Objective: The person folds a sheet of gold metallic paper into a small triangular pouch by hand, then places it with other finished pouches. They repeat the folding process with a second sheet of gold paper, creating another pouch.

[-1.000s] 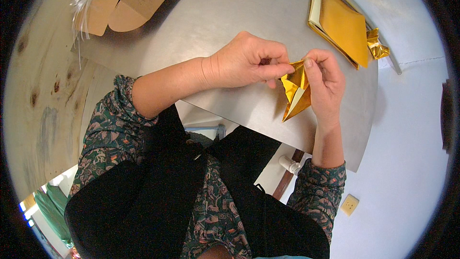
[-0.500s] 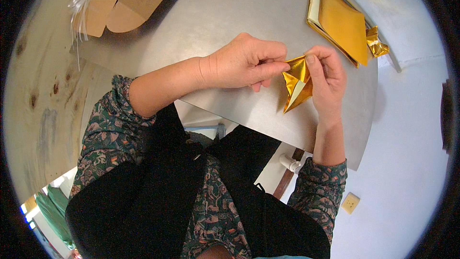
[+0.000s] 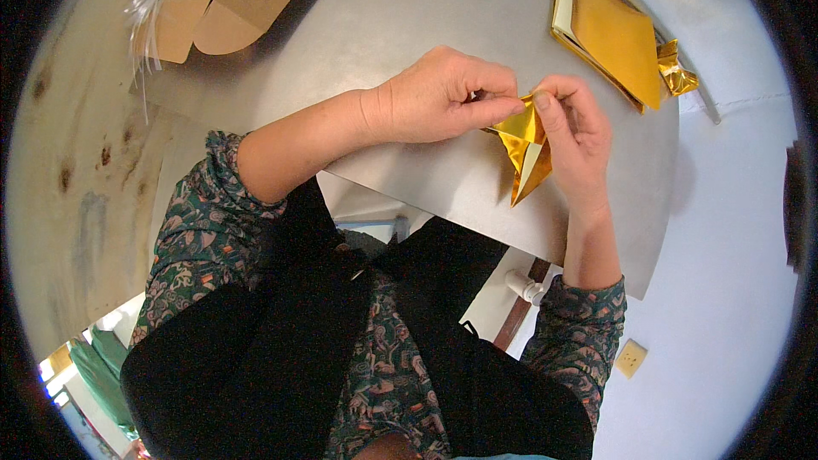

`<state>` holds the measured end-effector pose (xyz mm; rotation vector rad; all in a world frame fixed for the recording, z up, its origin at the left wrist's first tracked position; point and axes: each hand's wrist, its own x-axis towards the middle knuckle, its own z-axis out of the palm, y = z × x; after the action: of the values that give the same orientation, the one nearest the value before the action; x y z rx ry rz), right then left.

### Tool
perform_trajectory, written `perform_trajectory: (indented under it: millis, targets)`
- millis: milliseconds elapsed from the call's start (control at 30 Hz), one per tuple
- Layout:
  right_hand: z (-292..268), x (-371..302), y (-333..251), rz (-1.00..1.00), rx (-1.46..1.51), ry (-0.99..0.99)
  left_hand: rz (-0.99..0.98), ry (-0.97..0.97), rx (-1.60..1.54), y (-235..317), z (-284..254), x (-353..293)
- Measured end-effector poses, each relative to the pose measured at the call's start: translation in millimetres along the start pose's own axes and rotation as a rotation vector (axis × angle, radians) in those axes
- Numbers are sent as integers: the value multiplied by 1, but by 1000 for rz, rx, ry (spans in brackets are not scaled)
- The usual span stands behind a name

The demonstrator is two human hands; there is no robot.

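Observation:
A folded piece of gold foil paper, with a pale inner side showing along one fold, hangs between my two hands above the grey tabletop. My left hand pinches its upper edge with thumb and forefinger. Close beside it, my right hand grips the same upper edge between thumb and curled fingers. The paper's pointed lower end hangs free, toward me. The parts under my fingertips are hidden.
A stack of gold foil sheets lies at the far right, with a crumpled gold piece beside it. An open cardboard box and clear plastic strips are at the far left. A pale wall borders the right side.
My left fingertips have moved slightly right along the paper's upper edge, nearer my right fingers. The upper part of the paper has shifted its fold. Both hands still grip it.

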<state>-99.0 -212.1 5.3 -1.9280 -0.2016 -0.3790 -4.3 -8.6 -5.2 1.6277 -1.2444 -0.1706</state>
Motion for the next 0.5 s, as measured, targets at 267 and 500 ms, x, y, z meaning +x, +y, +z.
perform_trajectory:
  millis: [267,500]
  targets:
    - [2,3,3,-56,82,17,-200,-6,-68,10,-2,-4]
    - [-5,3,3,-46,106,62,-466,-189,-617,7,-12,-7]
